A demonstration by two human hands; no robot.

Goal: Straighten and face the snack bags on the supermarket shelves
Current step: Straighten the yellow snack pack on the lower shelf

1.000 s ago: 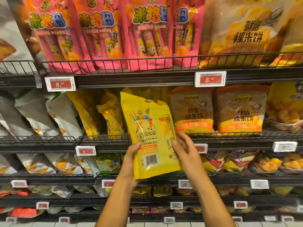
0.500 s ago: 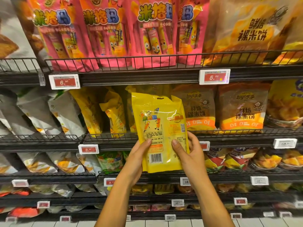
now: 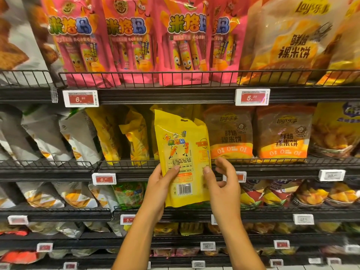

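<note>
Our left hand point(image 3: 159, 189) grips the yellow snack bag point(image 3: 183, 162) by its lower edge, back label facing us; our right hand point(image 3: 224, 184) pinches the opposite side. We judge it light, crinkly, slippery; hold by the sealed edges

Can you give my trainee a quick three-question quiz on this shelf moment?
1. True or false: the yellow bag shows its barcode side to the camera.
2. Which hand grips the bag's lower edge with the thumb across its printed side? A) left hand B) right hand C) neither
3. Fill in: the price tag under the pink bags reads ___.

Key: 1 true; 2 A; 3 6.90
</note>
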